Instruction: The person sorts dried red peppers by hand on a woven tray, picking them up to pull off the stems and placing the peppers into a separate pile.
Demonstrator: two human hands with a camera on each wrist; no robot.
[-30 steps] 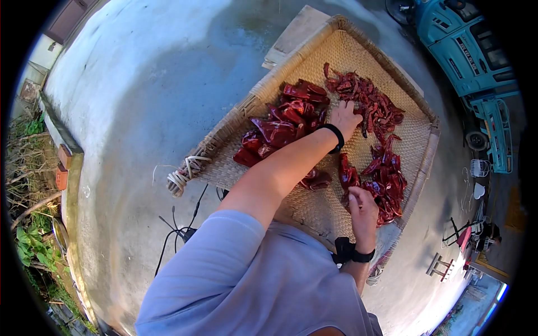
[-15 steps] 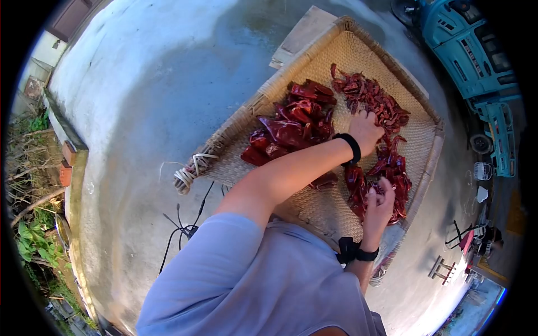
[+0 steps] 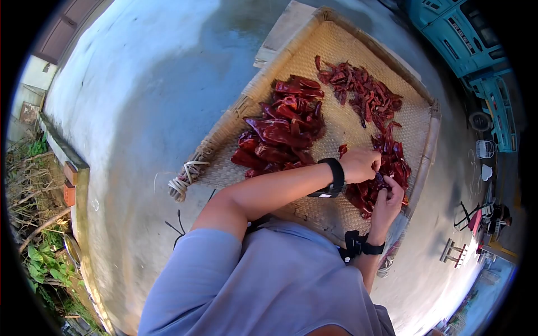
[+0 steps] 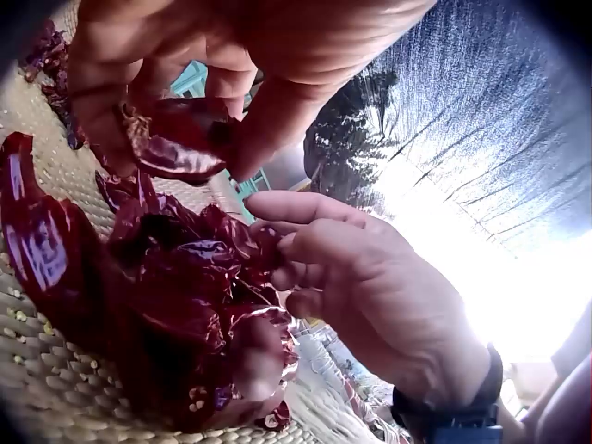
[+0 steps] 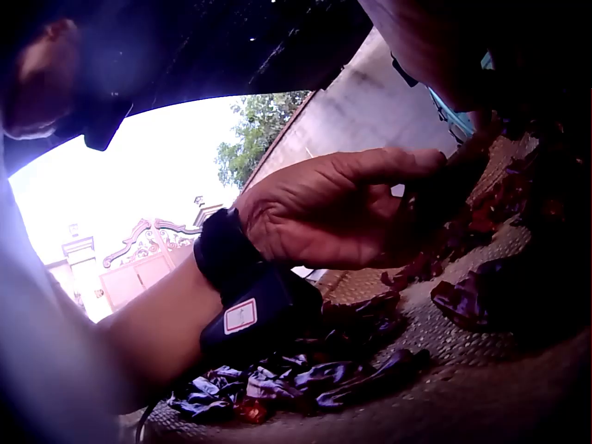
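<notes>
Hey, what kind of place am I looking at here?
It looks like an outdoor yard, probably at a home: there's bare concrete ground with a blue-green truck parked on it, leafy plants along one edge, and an ornate gate.

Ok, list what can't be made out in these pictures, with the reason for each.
- Full shape of the pepper in the left hand: left wrist view, covered by fingers.
- Whether the right hand grips anything: left wrist view, fingertips meet the pile, their grip unclear.
- Print on the wrist device's label: right wrist view, too small and blurred.
- Whole blue-green vehicle: head view, cut off by the picture's edge.
</notes>
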